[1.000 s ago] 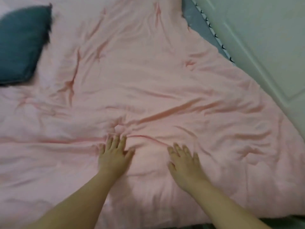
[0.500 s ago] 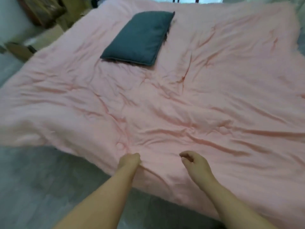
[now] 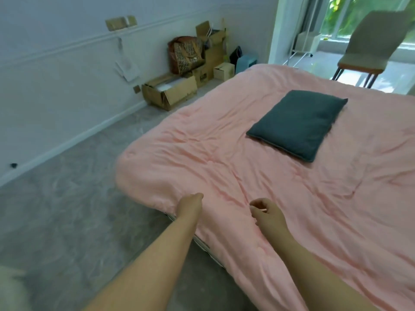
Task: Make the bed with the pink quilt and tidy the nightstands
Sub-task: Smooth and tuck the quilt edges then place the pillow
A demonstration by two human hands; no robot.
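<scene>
The wide pink padded quilt [image 3: 258, 158] lies spread over the whole bed in front of me, its near-left corner rounding over the mattress edge and its near hem draping down below my arms. Wrinkles fan across it from my hands toward the far side. I judge I am at the straightening stage: the cover is laid, but the creases and the sagging corner want pulling flat. The next move calls for a firm tug along the near hem toward the left corner, both hands drawing together so the cloth does not skew.

The quilt's long axis seems to run from the near left toward the far right, though its right side is cut off.

The dark teal rectangular cushion [image 3: 296, 124] rests on the quilt, well apart from my hands, its long axis angled from near left to far right.

My left hand [image 3: 189, 204] has its fingers curled at the hem; whether they pinch cloth I cannot tell. My right hand [image 3: 266, 212] hangs above the quilt, fingers loosely curled, holding nothing.
</scene>
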